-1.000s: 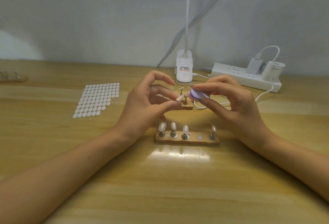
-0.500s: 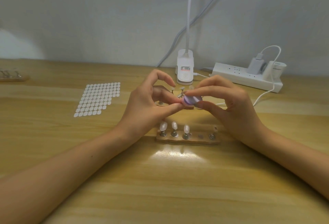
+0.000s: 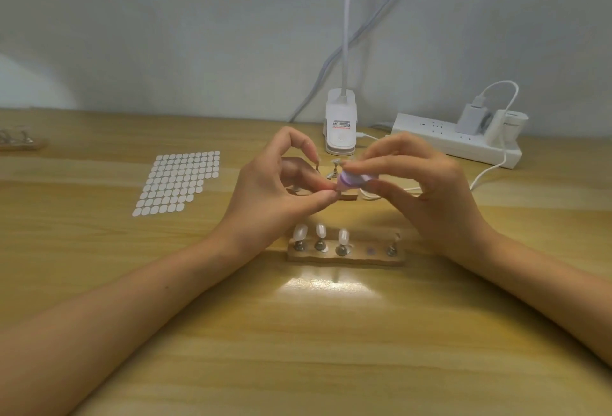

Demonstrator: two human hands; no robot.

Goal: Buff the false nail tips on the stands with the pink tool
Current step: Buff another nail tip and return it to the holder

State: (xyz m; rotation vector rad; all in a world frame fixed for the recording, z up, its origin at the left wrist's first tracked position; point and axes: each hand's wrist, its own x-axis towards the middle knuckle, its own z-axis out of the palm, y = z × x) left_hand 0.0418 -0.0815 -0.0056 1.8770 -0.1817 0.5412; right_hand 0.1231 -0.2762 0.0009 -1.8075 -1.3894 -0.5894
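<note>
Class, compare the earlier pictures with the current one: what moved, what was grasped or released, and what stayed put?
The right hand carried the pink tool leftward and slightly down until it meets the fingers of the left hand, largely covering the nail tip they pinch. Nothing was picked up or let go. The near stand, the sticker sheet and the power strip stayed put.

A wooden table (image 3: 331, 366) carries a nail stand (image 3: 344, 256) near the centre, a sticker sheet (image 3: 178, 182) left, a lamp base (image 3: 341, 131) far, and a power strip (image 3: 440, 137) far right.

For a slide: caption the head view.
Left hand pinches a nail tip; right hand presses the pink tool against it.
</note>
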